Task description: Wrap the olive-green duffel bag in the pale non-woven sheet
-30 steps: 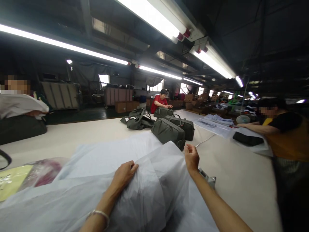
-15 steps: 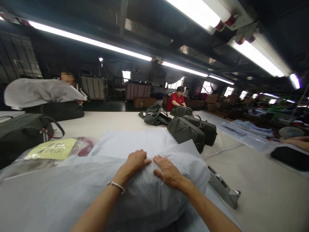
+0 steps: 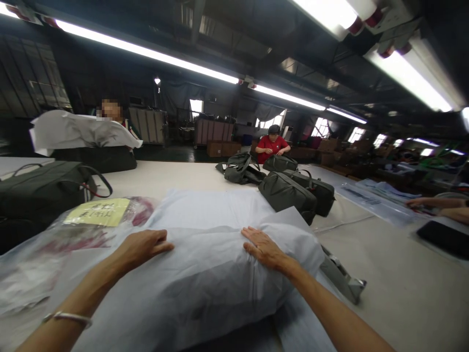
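Lying across the lower centre of the frame, the pale wrapping sheet (image 3: 205, 274) covers a bulky, rounded form whose contents are hidden. The left hand (image 3: 148, 244) touches the sheet left of centre, its fingers curled narrow and the thumb pointing right; whether they pinch the sheet cannot be told. A silvery bracelet (image 3: 68, 318) is on the left wrist. The right hand (image 3: 266, 250) rests palm down on the bulge right of centre, fingers extended and slightly apart, gripping nothing visible. Well apart from each other, both hands bear on the same sheet. Beside the bulge, at right, a grey metal-edged object (image 3: 342, 278) sits on the pale surface (image 3: 395, 283); its type cannot be determined. At left, a clear plastic bag (image 3: 76, 244) bears a yellow label (image 3: 97, 212) with handwritten characters, and a dark green handled bag (image 3: 40, 188) is behind it. A group of dark green bags (image 3: 287, 195) stands beyond the sheet, just right of the frame's centre. A person in red (image 3: 271, 145) has both hands near the rearmost bag. At upper left, another person (image 3: 112, 110) is partly behind a whitish sheet (image 3: 80, 131) draped over a dark bag. At the right edge, a co-worker's forearms (image 3: 445, 204) reach in above a black flat piece (image 3: 445, 238).
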`<state>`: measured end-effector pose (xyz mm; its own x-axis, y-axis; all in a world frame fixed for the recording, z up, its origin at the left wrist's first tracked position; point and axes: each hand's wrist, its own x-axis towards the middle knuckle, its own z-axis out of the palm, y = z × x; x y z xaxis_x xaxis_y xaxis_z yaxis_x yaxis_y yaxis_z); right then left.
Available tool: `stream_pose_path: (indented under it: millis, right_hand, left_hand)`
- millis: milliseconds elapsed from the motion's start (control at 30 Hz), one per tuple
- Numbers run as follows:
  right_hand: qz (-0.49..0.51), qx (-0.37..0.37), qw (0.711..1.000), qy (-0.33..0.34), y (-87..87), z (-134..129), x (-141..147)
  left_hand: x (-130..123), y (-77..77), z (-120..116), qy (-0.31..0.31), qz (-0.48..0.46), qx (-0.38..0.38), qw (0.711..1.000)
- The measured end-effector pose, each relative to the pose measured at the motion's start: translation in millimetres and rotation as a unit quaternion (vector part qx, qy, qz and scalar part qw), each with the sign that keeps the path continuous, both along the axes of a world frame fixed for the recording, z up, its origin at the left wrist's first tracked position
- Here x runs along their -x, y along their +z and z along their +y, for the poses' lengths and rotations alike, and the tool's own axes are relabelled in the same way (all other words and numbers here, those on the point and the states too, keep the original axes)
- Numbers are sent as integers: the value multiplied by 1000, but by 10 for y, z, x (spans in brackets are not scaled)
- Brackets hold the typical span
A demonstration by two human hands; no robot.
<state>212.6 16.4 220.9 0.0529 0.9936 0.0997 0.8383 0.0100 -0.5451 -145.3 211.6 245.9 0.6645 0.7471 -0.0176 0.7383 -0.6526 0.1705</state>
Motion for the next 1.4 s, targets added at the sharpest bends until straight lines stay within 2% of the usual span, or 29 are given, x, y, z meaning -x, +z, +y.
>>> stream_pose_path:
  millis: [133,267,367,433,500,533,567,633,667,733,833,967,1067,1167,1233,1300,1333,1400]
  right_hand:
    - [10,-8,1000,-2,-4,3,-7]
    - [8,-5,1000,-6,4,6,-5]
    - [10,-2,1000,-9,30,1,8]
    - [6,3,1000,-12,57,-3,26]
    - [-4,8,1000,-15,80,0,47]
    - [-9,10,1000,-14,84,7,54]
    - [-12,9,1000,-13,79,18,57]
    - [-10,-4,1000,-10,43,48,41]
    - [-5,-15,1000,-11,13,63,22]
    - [8,-34,999,-13,-50,89,-29]
    - [27,-52,998,-9,-99,111,-92]
    - [41,-52,997,27,-3,134,-131]
    - [29,-72,997,-5,142,83,-293]
    - [31,-126,988,-79,193,-202,-701]
    - [64,-197,962,-179,93,-553,-1059]
    - [132,-239,918,-287,-134,-971,-1390]
    - [179,-229,900,-324,-286,-1173,-1518]
    - [287,-164,880,-342,-625,-1498,-1665]
  left_hand:
    - [85,-133,108,14,6,-19,1000]
    - [269,-259,216,74,11,-47,996]
    - [416,-189,146,155,-6,-111,982]
    - [338,-48,-33,199,-64,-169,963]
    - [30,88,-341,181,-168,-184,951]
    - [-200,128,-541,128,-231,-153,952]
    - [-464,141,-763,36,-265,-99,959]
    - [-1023,94,-1209,-148,-234,1,961]
    - [-1287,45,-1398,-191,-196,22,961]
    - [-1725,-61,-1636,-205,-158,22,966]
    - [-2090,-158,-1642,-168,-153,-5,974]
    - [-2169,-172,-1436,-150,-145,-37,977]
    - [-2146,-193,-1367,-163,-134,-56,976]
    - [-2142,-261,-1324,-184,-131,-70,972]
    - [-2152,-324,-1271,-195,-157,-74,965]
    - [-2165,-383,-1199,-199,-189,-71,959]
    - [-2169,-407,-1161,-195,-201,-69,957]
    - [-2171,-432,-1094,-187,-211,-64,957]
